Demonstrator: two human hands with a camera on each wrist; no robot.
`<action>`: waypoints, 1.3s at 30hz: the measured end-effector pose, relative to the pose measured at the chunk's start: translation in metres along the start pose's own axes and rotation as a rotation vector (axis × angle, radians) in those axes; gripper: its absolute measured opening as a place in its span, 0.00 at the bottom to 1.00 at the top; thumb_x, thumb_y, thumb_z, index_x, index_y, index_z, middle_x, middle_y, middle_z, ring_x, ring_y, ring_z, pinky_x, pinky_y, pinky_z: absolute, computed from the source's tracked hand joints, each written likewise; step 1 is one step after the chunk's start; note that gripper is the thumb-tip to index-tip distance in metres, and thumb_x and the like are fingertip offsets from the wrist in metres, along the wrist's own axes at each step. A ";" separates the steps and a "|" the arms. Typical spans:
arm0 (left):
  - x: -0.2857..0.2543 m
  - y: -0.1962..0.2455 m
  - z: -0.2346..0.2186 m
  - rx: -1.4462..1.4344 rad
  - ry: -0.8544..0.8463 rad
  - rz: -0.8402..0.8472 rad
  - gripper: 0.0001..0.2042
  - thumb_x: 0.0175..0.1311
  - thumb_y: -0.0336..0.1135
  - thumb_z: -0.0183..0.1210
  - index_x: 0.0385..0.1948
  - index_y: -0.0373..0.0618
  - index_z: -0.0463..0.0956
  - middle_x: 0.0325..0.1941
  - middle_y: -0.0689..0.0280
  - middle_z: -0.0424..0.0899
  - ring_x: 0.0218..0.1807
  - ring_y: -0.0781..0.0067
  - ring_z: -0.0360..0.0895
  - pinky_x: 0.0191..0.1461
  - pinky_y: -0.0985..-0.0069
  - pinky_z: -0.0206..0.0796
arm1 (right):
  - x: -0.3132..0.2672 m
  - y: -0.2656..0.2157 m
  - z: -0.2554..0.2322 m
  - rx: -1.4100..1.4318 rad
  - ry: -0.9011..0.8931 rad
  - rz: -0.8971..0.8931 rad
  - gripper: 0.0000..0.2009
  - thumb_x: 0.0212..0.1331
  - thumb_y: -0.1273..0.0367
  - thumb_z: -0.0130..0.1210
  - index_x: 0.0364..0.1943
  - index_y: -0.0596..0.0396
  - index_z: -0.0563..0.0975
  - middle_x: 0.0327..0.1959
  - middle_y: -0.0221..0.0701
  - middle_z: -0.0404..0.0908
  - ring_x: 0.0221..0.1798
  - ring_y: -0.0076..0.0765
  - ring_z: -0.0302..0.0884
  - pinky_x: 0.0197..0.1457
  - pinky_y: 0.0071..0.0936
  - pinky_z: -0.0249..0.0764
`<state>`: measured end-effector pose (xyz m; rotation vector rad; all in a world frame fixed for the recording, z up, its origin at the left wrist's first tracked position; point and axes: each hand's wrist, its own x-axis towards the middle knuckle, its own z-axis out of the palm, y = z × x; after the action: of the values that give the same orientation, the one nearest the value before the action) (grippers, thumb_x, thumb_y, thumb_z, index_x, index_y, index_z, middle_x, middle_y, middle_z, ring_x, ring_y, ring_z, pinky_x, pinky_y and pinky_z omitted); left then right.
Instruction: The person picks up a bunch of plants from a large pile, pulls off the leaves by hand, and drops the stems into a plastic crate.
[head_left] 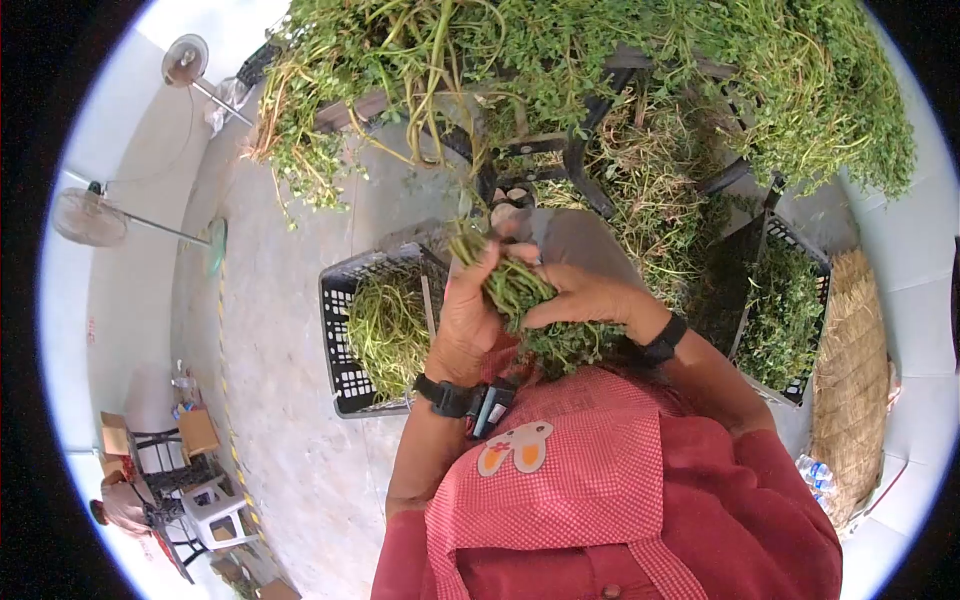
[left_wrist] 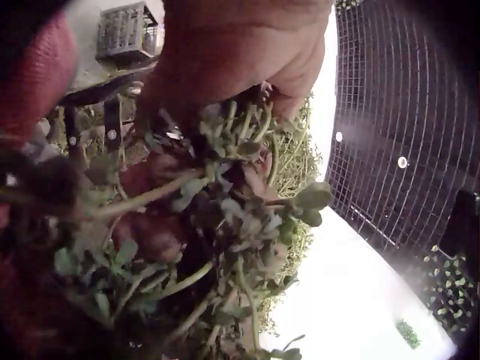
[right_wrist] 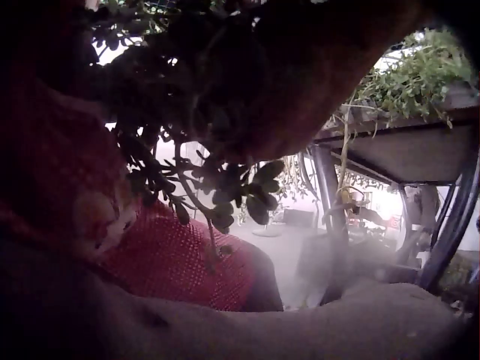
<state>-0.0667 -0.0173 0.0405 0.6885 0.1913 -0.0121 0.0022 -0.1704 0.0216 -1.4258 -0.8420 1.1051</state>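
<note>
Between both hands, over the lap, is a bunch of leafy greens (head_left: 520, 290) with fleshy stems and small rounded leaves. My left hand (head_left: 468, 318) grips its stem end, the thumb pointing up along the stems. From the other side my right hand (head_left: 592, 298) holds the bunch, thumb across it, and its fingertips are hidden behind the stems. Leaves hang below the hands onto the red checked apron (head_left: 560, 460). In the left wrist view the leaves (left_wrist: 232, 210) cover much of the fingers. The right wrist view is dark, with leafy sprigs (right_wrist: 217, 202) dangling under the hand.
A table ahead carries a large heap of greens (head_left: 590, 60) that droops over its edge. A black crate (head_left: 335, 350) with pale stems stands at the left, another crate (head_left: 800, 390) with greens at the right. More greens (head_left: 660, 190) lie under the table, and a rolled straw mat (head_left: 850, 390) lies far right.
</note>
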 end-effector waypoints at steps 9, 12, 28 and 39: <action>-0.001 -0.002 0.000 0.039 -0.028 0.022 0.09 0.64 0.39 0.52 0.36 0.44 0.73 0.40 0.58 0.81 0.49 0.62 0.76 0.52 0.66 0.71 | -0.015 -0.009 -0.017 -0.344 0.278 -0.173 0.30 0.49 0.61 0.63 0.56 0.61 0.66 0.54 0.37 0.70 0.53 0.27 0.68 0.55 0.24 0.65; -0.002 -0.002 -0.008 -0.004 -0.066 -0.012 0.10 0.65 0.40 0.51 0.36 0.44 0.73 0.41 0.58 0.81 0.55 0.60 0.73 0.55 0.62 0.69 | -0.027 -0.003 -0.027 -0.388 0.545 -0.189 0.18 0.52 0.65 0.60 0.44 0.59 0.74 0.42 0.36 0.77 0.40 0.24 0.75 0.42 0.24 0.72; 0.004 -0.006 0.005 -0.083 -0.022 0.042 0.20 0.68 0.50 0.42 0.40 0.41 0.72 0.51 0.54 0.74 0.56 0.56 0.69 0.62 0.60 0.60 | -0.035 -0.065 0.034 -0.763 0.701 -0.144 0.10 0.53 0.61 0.55 0.35 0.48 0.79 0.28 0.35 0.80 0.28 0.46 0.78 0.30 0.39 0.72; 0.001 -0.016 0.022 -0.145 -0.030 0.000 0.20 0.69 0.50 0.38 0.42 0.43 0.70 0.54 0.57 0.72 0.57 0.61 0.68 0.62 0.64 0.59 | -0.012 -0.042 0.034 -0.985 0.808 -0.300 0.13 0.51 0.61 0.56 0.38 0.50 0.77 0.35 0.35 0.80 0.32 0.44 0.78 0.34 0.38 0.74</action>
<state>-0.0631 -0.0433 0.0465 0.5432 0.1617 -0.0085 -0.0307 -0.1636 0.0663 -2.2003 -0.9674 -0.2452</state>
